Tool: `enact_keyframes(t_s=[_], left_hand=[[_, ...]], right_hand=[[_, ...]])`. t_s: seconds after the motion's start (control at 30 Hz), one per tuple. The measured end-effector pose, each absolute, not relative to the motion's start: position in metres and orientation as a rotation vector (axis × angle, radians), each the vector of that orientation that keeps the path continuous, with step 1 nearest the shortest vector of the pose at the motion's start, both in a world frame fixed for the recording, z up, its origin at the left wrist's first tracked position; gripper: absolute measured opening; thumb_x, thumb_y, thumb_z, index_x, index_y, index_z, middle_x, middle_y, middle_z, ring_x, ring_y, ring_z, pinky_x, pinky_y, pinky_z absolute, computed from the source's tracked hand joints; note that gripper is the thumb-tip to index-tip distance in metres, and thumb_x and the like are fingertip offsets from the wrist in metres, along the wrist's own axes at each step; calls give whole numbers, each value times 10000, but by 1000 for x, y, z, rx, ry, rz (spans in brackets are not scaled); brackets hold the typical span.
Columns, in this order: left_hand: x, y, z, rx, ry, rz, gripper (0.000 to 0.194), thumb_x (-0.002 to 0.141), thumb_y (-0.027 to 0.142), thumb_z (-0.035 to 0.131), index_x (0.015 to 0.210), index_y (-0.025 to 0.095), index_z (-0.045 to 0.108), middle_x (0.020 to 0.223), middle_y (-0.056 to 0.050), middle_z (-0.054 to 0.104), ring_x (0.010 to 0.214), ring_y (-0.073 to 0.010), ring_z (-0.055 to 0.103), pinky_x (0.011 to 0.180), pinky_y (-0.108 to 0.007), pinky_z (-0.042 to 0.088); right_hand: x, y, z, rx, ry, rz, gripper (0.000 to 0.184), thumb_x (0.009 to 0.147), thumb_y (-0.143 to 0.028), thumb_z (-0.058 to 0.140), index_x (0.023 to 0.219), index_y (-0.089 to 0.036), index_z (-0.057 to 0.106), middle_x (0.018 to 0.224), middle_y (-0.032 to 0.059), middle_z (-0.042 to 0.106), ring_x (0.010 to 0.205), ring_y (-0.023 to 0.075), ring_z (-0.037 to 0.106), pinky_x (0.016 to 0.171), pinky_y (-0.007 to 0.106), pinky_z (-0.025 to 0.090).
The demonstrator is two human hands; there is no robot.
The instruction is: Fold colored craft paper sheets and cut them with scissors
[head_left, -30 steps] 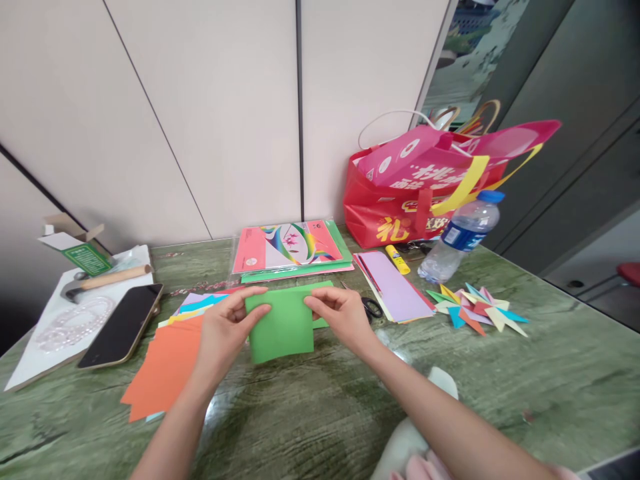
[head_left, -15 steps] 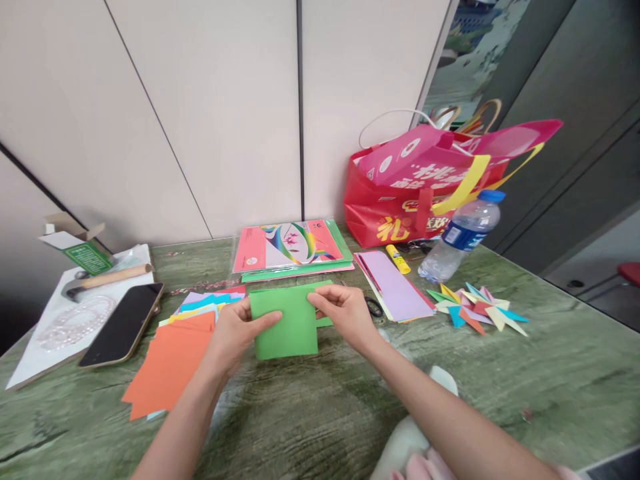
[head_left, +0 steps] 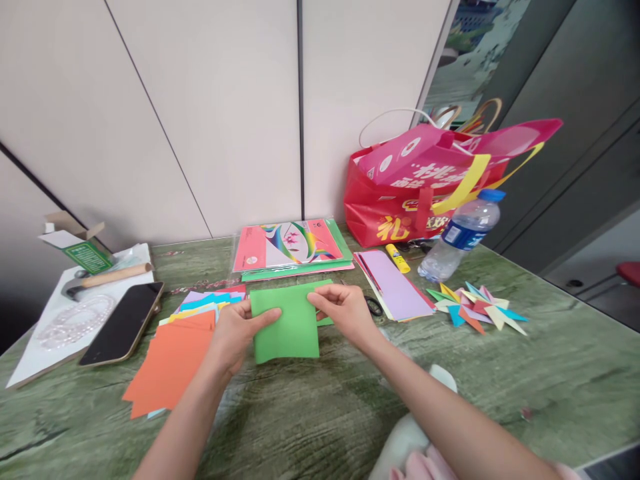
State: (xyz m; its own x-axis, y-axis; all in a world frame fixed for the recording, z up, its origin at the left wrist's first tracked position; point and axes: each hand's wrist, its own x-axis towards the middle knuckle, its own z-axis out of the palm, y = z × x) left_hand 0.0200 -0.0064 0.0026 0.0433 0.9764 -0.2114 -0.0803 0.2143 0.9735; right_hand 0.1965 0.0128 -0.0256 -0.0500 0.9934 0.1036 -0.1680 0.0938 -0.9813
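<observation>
A green sheet of paper [head_left: 287, 330] is held up over the table between my two hands. My left hand [head_left: 240, 333] pinches its left edge, thumb on the near face and fingers behind. At the upper right edge, my right hand [head_left: 345, 310] grips the same paper between thumb and fingers. More green paper shows behind the sheet and under my right fingers; I cannot tell whether it is one folded piece. Left of my left hand lies a fanned stack of coloured paper [head_left: 173, 363], orange on top. Black-handled scissors [head_left: 373, 307] lie partly hidden behind my right hand.
Packaged coloured paper [head_left: 295, 247] lies at the back. To the right are purple paper strips [head_left: 400, 290], a glue stick [head_left: 398, 259], a water bottle [head_left: 463, 233], folded paper stars [head_left: 477, 308] and a red bag [head_left: 390, 200]. A phone [head_left: 123, 325] and a hammer [head_left: 107, 278] lie left.
The lower edge of the green paper has shifted slightly and now bends a little. Both hands keep nearly the same place and grip.
</observation>
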Motion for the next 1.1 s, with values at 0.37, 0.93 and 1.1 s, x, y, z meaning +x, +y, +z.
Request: enact_keyframes(t_s=[0.37,0.93,1.1], left_hand=[[19,-6,2,1009,1196,1047,333,522,276,751,799,109,677,786,-105,705,723,-264,650,638,-355,521],[7,0,-2,927,1223,1170,375,523,257,755,849,99,660,772,-103,701,704,-242,645,602,-325,523],[7,1,-3,939,1222,1167,358,529,254,752,843,106,665,771,-99,701,685,-226,643,607,-322,522]], right_hand=[[199,16,-28,-980,-1181,1255,190,607,-316,682,636,-136,628,555,-21,599,472,77,527,423,198,495],[200,10,-26,-1028,-1316,1651,282,524,-347,735,630,-133,585,481,-40,586,387,80,534,407,201,456],[199,10,-26,-1060,-1307,1655,311,494,-367,746,620,-129,588,471,-38,584,386,83,537,410,207,465]])
